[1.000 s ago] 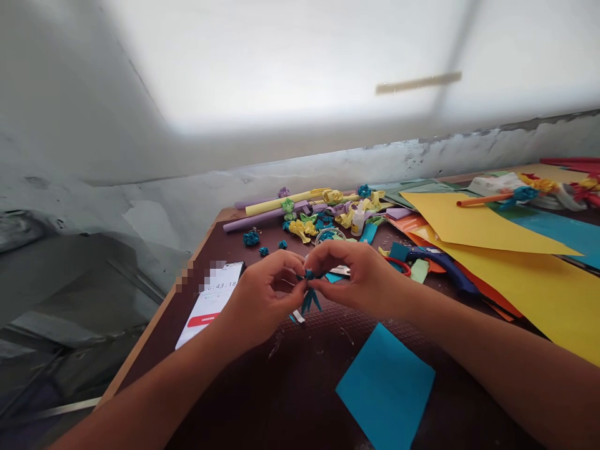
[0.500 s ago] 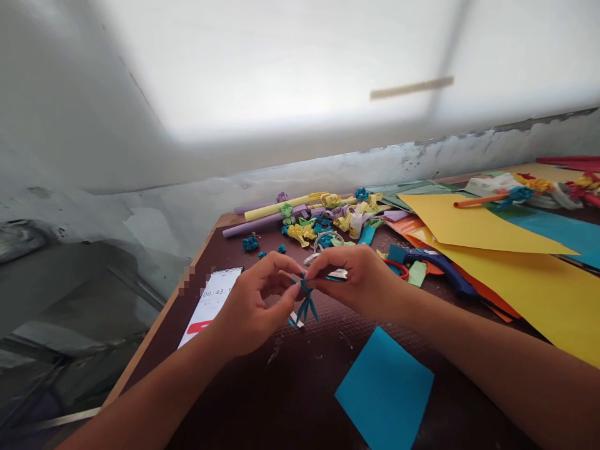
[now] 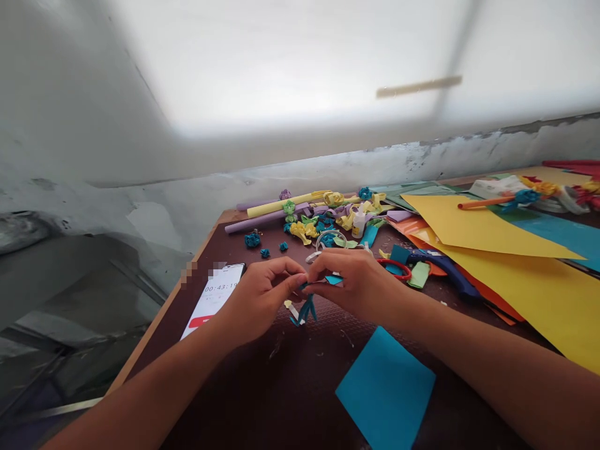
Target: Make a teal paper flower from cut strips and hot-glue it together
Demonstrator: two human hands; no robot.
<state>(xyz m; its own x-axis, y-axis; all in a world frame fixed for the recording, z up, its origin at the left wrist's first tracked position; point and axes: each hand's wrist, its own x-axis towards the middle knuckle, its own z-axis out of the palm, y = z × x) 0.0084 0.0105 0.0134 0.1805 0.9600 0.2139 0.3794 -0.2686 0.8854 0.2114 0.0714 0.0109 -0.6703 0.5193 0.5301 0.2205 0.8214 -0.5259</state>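
1. Paper strips [image 3: 307, 309], blue, hang in the head view over the table [image 3: 290, 381], their upper part pinched between thumb and finger of both your left hand [image 3: 257, 297] and your right hand [image 3: 359, 281].
2. Pull your hands apart too hard and the narrow strips could tear; loosen both pinches and they could drop beside the white scrap [image 3: 293, 310].
3. Your fingers hide the strips' top, so any fold there can't be made out; the frame's lower edge cuts off the blue sheet [image 3: 385, 387].
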